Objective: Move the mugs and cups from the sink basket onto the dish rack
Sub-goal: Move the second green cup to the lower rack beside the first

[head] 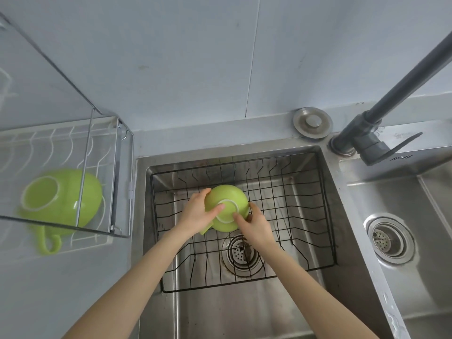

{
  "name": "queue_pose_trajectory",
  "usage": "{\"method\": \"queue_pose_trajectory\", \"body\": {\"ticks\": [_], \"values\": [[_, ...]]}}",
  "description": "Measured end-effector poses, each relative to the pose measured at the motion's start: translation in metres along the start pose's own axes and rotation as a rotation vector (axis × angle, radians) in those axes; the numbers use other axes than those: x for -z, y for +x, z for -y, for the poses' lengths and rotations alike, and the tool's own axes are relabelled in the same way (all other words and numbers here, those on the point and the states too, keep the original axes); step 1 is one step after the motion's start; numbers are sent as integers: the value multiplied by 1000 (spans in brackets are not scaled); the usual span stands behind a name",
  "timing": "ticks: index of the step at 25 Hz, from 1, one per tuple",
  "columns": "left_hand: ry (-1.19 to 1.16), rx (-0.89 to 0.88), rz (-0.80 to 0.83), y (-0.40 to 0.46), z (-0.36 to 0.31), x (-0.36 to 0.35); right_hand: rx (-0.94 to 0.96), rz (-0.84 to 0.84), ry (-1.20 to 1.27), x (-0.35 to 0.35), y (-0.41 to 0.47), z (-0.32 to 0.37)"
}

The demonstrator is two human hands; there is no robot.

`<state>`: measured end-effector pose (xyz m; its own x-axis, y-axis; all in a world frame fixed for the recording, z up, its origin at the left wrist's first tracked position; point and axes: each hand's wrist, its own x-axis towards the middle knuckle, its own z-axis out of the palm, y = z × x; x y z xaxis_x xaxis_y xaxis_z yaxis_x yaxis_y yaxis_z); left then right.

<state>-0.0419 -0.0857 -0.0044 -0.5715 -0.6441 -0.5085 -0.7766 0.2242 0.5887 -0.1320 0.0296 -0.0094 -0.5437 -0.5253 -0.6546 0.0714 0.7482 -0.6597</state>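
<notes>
A green cup [226, 195] is held upside down over the black wire sink basket [315, 192], its white foot ring facing me. My left hand [198, 212] grips its left side with the thumb on the base. On the right side my right hand [255, 222] holds it, one finger touching the foot ring. A bit of the cup's handle shows below my left hand. A second green mug [61, 199] rests upside down on the white and chrome dish rack [119, 148] at the left, handle pointing toward me.
The basket sits in the left steel sink bowl over a round drain [241, 252]. A dark grey faucet [367, 126] rises at the back right, with a second bowl and its drain [389, 238] to the right. A round metal cap [313, 122] lies behind the sink.
</notes>
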Motion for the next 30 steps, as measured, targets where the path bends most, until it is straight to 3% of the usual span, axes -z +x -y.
{"method": "queue_pose_trajectory", "body": {"ticks": [17,30], "values": [[-158,-261,19,-163,11,36,242,-71,-66,20,-148,31],[-164,-246,-150,-238,91,65,306,-62,-91,-66,-217,37]]}}
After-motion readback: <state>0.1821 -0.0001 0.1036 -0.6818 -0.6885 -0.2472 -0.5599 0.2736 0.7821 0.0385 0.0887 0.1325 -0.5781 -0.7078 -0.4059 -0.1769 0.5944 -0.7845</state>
